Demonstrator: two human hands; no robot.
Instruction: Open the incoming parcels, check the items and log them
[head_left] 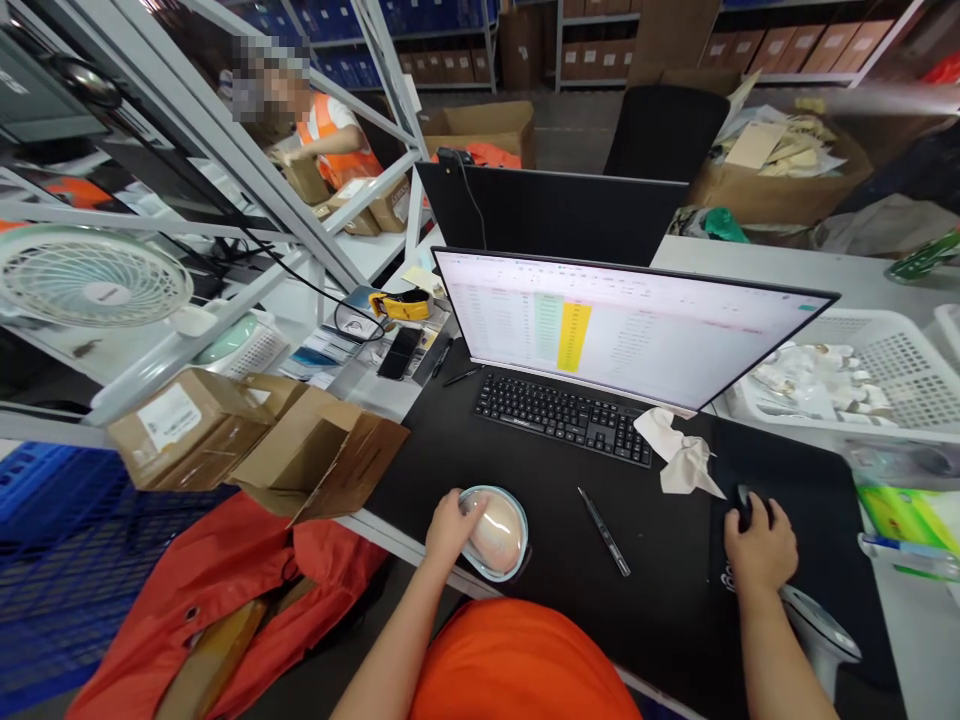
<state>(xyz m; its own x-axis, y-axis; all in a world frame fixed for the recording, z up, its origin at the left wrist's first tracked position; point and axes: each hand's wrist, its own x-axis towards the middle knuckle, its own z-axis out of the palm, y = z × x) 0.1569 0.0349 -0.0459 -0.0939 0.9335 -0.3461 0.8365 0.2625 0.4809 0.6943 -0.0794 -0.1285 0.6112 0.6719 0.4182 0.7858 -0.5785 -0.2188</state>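
Observation:
My left hand (450, 532) grips the left edge of a rounded, light-blue-rimmed clear case (501, 540) with a beige domed thing inside, its thumb lying over the top. The case rests on the black desk mat near the front edge. At the right, my right hand (763, 548) is wrapped over a black computer mouse (743, 500) on a dark mouse pad (814, 520); the palm hides most of the mouse. A dark pen (604, 532) lies between the hands. Behind them stand a black keyboard (566, 416) and a lit monitor (600, 325) showing a spreadsheet.
A crumpled white tissue (682, 455) lies by the keyboard. A handheld scanner (817, 630) sits beside my right forearm. Open cardboard boxes (315, 450) stand at the left edge, near a fan (97, 275). A white basket (900, 350) is at the right. Another person in an orange vest (337, 140) handles boxes beyond.

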